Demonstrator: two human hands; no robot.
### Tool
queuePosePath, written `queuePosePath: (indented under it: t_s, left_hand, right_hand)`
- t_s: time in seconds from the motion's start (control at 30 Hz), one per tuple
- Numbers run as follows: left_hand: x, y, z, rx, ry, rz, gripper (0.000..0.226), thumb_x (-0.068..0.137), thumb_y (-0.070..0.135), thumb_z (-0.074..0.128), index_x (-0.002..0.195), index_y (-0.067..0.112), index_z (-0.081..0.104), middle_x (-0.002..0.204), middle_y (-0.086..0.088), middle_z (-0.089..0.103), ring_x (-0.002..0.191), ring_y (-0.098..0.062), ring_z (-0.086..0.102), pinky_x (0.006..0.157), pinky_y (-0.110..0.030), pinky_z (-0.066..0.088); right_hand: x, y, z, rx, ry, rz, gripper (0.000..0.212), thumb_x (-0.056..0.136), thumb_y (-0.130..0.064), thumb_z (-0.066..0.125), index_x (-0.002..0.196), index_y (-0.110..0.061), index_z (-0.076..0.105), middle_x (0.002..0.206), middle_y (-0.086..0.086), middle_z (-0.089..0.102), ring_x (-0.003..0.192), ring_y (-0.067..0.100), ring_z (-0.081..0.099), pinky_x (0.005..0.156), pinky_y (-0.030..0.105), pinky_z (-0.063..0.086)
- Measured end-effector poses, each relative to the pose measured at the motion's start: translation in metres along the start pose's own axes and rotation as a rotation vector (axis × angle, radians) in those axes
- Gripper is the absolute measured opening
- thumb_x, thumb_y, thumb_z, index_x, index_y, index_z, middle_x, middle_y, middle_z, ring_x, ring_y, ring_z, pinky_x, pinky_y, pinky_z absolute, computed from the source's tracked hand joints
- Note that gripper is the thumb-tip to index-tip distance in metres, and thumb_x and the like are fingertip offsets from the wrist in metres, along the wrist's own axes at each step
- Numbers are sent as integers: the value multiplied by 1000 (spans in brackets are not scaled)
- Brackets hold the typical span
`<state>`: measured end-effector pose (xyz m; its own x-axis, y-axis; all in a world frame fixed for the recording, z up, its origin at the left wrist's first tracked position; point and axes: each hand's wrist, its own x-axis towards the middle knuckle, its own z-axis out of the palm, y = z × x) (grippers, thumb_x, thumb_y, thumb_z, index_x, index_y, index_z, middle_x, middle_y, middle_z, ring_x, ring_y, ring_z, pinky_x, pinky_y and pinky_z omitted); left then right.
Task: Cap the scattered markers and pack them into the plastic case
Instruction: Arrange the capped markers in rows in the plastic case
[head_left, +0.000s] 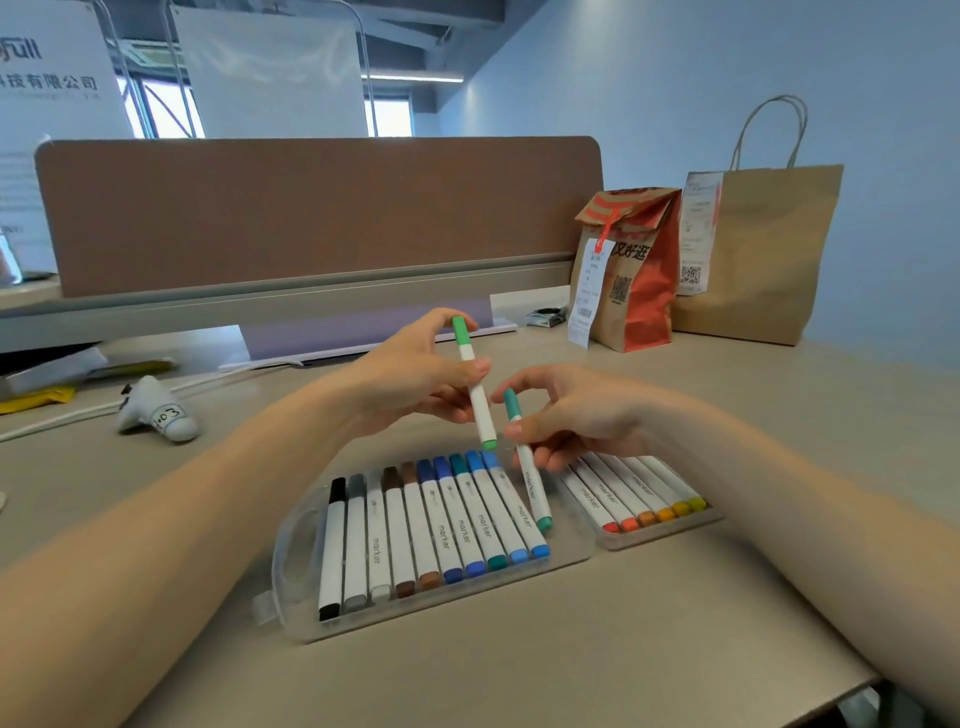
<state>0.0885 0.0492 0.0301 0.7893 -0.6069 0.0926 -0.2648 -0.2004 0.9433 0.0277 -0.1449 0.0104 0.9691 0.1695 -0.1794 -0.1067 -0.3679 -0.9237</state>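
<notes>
Left hand (410, 379): I see it above the case, at 12 o'clock from the left tray. Thumb and fingers pinch a green marker (475, 387) around the middle of its white barrel.
Green marker: tilted, one green cap pointing to 11 o'clock, the other down to 5 o'clock. It is clear of the case, with both ends capped.
Right hand (582, 415): at 3 o'clock from the left hand and close to it. Thumb and fingers pinch a teal marker (530, 470) near its upper end.
Teal marker: slanted and capped at both ends. Its lower cap is just beside the last blue marker in the left tray. I cannot tell whether it touches the tray.
Case (291, 566): clear plastic, lying open on the desk (519, 649) as two trays side by side.
Left tray row (441, 525): capped markers side by side, from black and grey through browns to blues.
Right tray row (634, 499): at 3 o'clock from the left tray, red through orange to yellow. The right hand partly hides it.
Paper bags: a red printed bag (634, 270) and a brown bag (753, 260) stand at 1 o'clock from the case, well apart from it.
Small white object (156, 410): at 10 o'clock from the case.
</notes>
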Motion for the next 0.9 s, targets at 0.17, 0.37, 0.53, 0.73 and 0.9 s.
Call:
queuePosePath:
  t_s: [0.17, 0.37, 0.53, 0.73, 0.9]
  left_hand:
    - [-1, 3, -11, 41, -19, -69, 42, 90, 7, 68, 124, 21, 49, 84, -15, 72, 76, -28, 68, 66, -33, 58]
    - [0, 0, -18, 99, -7, -135, 31, 94, 1, 57, 120, 18, 51, 79, -14, 67, 69, -26, 67, 67, -34, 58]
    - [4, -8, -17, 187, 33, -162, 20, 99, 5, 44, 115, 12, 52, 69, -5, 49, 47, -12, 42, 43, -23, 32]
    - [1, -12, -16, 587, -136, -155, 9, 93, 26, 66, 91, 18, 66, 72, -3, 57, 55, -10, 42, 50, -21, 37]
    - [1, -19, -25, 690, -141, -182, 10, 91, 38, 67, 96, 30, 70, 102, -7, 70, 84, -18, 54, 76, -31, 46]
  right_hand:
    - [2, 1, 2, -20, -39, 29, 45, 87, -8, 71, 125, -24, 53, 97, 21, 73, 63, 15, 64, 56, 24, 55]
    - [1, 1, 2, -68, -66, 32, 42, 87, -8, 71, 123, -23, 57, 85, 11, 75, 65, 14, 66, 60, 25, 55]
    - [-1, 0, 4, -81, -58, 38, 42, 86, -8, 72, 123, -22, 57, 81, 9, 74, 63, 13, 65, 59, 24, 55]
    - [-2, -1, 2, -92, -40, 46, 42, 85, -7, 72, 122, -22, 59, 78, 9, 73, 65, 15, 65, 59, 26, 56]
    - [-4, -3, 4, 26, 6, -40, 43, 85, -6, 73, 123, -18, 59, 73, 7, 70, 61, 14, 63, 55, 24, 55]
